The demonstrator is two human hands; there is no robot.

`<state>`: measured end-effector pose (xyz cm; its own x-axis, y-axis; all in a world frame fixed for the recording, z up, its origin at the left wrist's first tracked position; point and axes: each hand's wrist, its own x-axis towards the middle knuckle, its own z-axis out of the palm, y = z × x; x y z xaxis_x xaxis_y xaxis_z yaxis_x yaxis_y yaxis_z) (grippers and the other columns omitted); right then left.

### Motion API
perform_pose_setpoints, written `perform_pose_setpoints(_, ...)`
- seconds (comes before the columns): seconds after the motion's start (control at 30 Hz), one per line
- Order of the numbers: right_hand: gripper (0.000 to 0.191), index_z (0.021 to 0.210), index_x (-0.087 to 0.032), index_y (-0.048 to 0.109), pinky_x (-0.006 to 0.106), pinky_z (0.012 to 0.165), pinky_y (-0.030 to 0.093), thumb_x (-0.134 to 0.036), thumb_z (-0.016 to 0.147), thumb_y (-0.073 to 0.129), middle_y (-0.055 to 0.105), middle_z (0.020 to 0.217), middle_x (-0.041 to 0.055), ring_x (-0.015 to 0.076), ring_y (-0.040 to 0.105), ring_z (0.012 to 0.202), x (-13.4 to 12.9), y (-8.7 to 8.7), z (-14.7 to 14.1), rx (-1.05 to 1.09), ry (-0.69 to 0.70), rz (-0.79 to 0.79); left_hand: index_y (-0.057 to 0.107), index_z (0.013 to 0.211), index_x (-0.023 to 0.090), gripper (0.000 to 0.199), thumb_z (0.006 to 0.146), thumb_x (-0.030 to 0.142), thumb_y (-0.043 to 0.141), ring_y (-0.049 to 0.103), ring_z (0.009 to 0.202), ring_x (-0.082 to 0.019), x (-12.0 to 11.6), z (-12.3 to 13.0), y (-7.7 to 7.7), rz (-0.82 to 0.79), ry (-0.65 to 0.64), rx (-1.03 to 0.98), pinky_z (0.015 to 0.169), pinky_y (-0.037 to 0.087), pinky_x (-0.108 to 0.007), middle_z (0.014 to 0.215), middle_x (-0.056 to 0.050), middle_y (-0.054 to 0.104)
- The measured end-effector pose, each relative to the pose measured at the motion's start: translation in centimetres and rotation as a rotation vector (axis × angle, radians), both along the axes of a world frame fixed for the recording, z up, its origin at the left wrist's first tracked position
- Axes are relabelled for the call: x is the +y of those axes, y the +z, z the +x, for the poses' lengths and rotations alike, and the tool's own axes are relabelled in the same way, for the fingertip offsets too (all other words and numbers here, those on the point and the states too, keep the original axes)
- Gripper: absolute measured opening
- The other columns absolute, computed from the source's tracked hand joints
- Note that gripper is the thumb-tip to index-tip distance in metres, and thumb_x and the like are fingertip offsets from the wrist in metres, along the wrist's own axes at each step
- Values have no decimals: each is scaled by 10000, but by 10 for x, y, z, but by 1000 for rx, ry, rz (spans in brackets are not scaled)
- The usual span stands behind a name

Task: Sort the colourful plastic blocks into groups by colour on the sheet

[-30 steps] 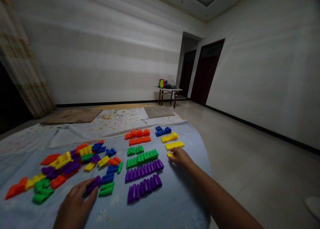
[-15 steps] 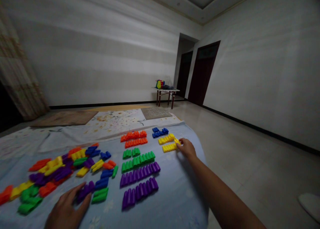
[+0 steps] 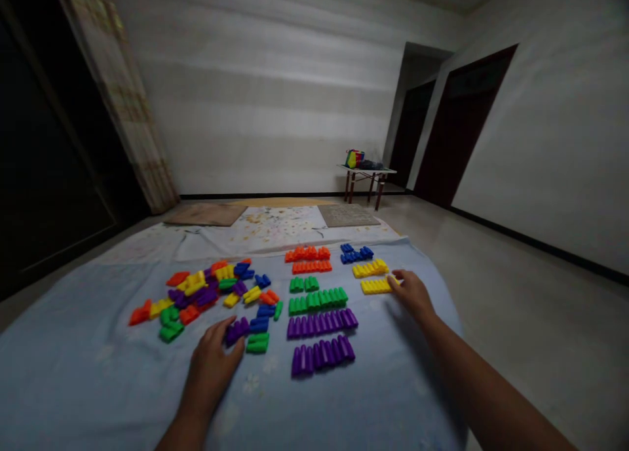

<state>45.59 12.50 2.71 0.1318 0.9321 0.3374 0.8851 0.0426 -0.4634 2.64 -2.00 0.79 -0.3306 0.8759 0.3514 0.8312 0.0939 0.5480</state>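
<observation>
My left hand (image 3: 215, 356) is closed round a purple piece (image 3: 238, 331) at the near edge of a mixed pile of coloured pieces (image 3: 196, 294). At the right, my right hand (image 3: 411, 294) pinches a yellow piece at the end of the lower yellow row (image 3: 376, 286). Another yellow row (image 3: 370, 268) lies just behind it, with blue pieces (image 3: 357, 254) farther back. Orange rows (image 3: 312, 266), green rows (image 3: 318, 300) and two purple rows (image 3: 322, 324) lie between my hands.
A blue cloth (image 3: 122, 385) covers the round table. Two flat boards, one brown (image 3: 206, 214) and one grey (image 3: 348, 215), lie at its far side. Beyond stands a small table (image 3: 366, 170) with a colourful bag. Doors and a curtain are farther off.
The camera view has turned left, so everything appears farther right. My right hand has lowered the yellow piece to the row's end. My left hand stays at the purple piece.
</observation>
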Motion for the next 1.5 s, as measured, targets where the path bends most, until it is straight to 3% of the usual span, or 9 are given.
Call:
perform_pose_setpoints(0.23, 306, 925, -144, 619, 303, 734, 459, -357, 803, 436, 614, 906, 88, 170, 578, 737, -17, 0, -43, 117, 221, 130, 524, 1168, 126, 522, 672, 281, 482, 529, 1081, -243, -7, 3, 3, -60, -7, -17, 972, 397, -391, 1163, -121, 564)
perform_pose_setpoints(0.37, 252, 926, -152, 618, 310, 757, 454, -307, 805, 460, 610, 892, 78, 165, 573, 742, -30, 12, -78, 152, 351, 142, 521, 1183, 127, 525, 682, 281, 482, 535, 1082, -236, -11, 5, 8, -32, -41, -75, 971, 399, -381, 1161, -120, 573)
perform_pose_setpoints(0.5, 209, 951, -177, 616, 298, 795, 444, -246, 807, 482, 601, 917, 64, 159, 567, 813, -48, 30, -129, 170, 584, 117, 491, 1220, 157, 544, 693, 289, 497, 525, 1112, -233, -11, 4, 7, -41, -59, -160, 977, 393, -395, 1194, -112, 559)
perform_pose_setpoints(0.63, 246, 1018, -190, 616, 322, 873, 407, -222, 787, 536, 604, 989, 75, 186, 522, 975, -67, 41, -190, 97, 830, 78, 481, 1207, 147, 495, 733, 284, 441, 532, 1099, -214, -8, -1, 0, 19, -30, -319, 961, 408, -388, 1192, -115, 548)
perform_pose_setpoints(0.77, 348, 1098, -210, 591, 357, 910, 371, -236, 751, 586, 612, 1079, 72, 209, 493, 1030, -77, 38, -245, -59, 1030, 16, 520, 1128, 134, 431, 740, 285, 406, 552, 1053, -215, -7, -4, -3, 137, 24, -448, 944, 422, -400, 1111, -114, 579)
perform_pose_setpoints(0.97, 467, 1164, -214, 561, 447, 916, 351, -296, 708, 618, 576, 1193, 91, 285, 436, 1116, -77, 33, -292, -264, 1106, -82, 527, 1102, 135, 400, 751, 280, 404, 569, 1022, -216, -6, -5, -6, 206, 27, -522, 938, 429, -411, 1076, -115, 599)
perform_pose_setpoints(1.17, 416, 1147, -239, 577, 437, 880, 364, -295, 736, 612, 603, 1138, 83, 276, 467, 1078, -72, 51, -279, -276, 1067, -117, 522, 1121, 142, 409, 761, 280, 386, 563, 1026, -204, -4, -5, -8, 187, 34, -514, 938, 428, -386, 1082, -109, 591)
perform_pose_setpoints(1.33, 416, 1132, -202, 589, 357, 897, 372, -318, 737, 648, 629, 1050, 69, 212, 511, 1015, -62, 63, -219, -75, 935, -51, 531, 1111, 137, 419, 748, 292, 391, 552, 1027, -214, -4, -3, -5, 160, 56, -498, 956, 404, -394, 1082, -113, 589)
perform_pose_setpoints(1.5, 392, 1114, -213, 598, 354, 891, 393, -314, 739, 647, 630, 1044, 55, 206, 527, 1007, -58, 59, -162, -7, 817, -56, 535, 1098, 149, 423, 745, 313, 370, 560, 1014, -213, -4, -1, -2, 145, 68, -450, 933, 425, -380, 1060, -104, 593)
